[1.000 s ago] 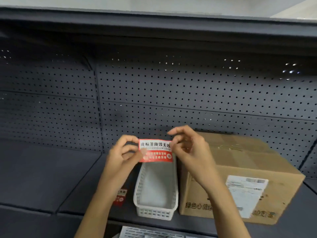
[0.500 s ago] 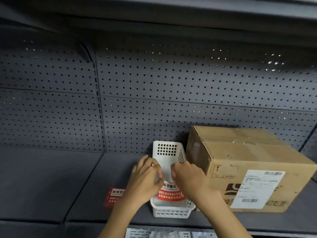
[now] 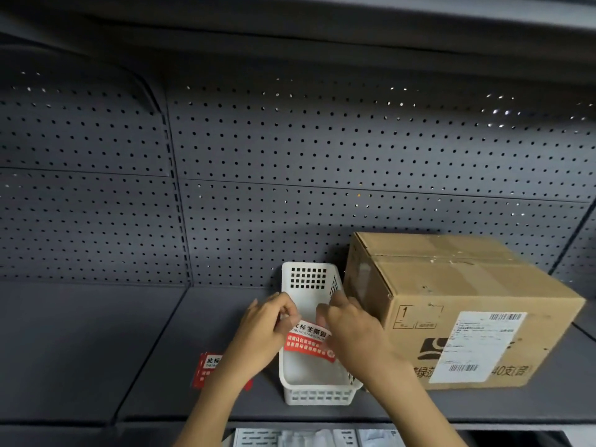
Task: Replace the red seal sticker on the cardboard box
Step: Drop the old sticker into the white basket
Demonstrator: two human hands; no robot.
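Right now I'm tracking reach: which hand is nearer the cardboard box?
Right. The right hand is just beside the cardboard box, by its left face; the left hand sits across the white basket, both pinching the red seal sticker.

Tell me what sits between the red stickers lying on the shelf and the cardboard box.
In the head view, a white plastic basket stands between the red stickers and the cardboard box, with both hands holding a red seal sticker over it.

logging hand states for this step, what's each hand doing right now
Left hand: closed, pinching the left edge of the red seal sticker above the white basket.
Right hand: closed, fingers gripping the sticker's right edge.
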